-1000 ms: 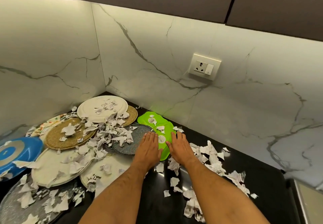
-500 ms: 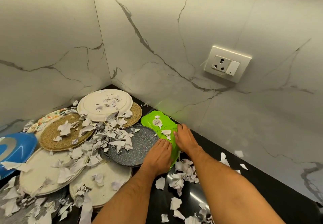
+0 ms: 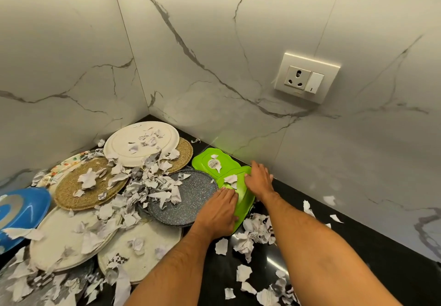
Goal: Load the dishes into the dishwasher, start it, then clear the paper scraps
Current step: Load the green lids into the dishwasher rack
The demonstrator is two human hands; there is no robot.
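Walls: white marble with grey veins, meeting in a corner; a socket plate [image 3: 307,78] sits on the right one.
Counter [image 3: 386,258]: black and glossy, running along the right wall.
Dishes: round cream plates [image 3: 140,142], two woven mats, a blue plate [image 3: 21,210] and a speckled grey plate [image 3: 191,195] overlap in the corner, left of my hands.
Green plates [image 3: 205,162]: two, overlapping, against the right wall.
My left hand [image 3: 218,212]: fingers straight, lying flat on the nearer green plate's left edge.
My right hand [image 3: 259,180]: fingers spread flat, pressing its far right side.
Paper scraps [image 3: 148,179]: torn white bits strewn over the dishes and counter.
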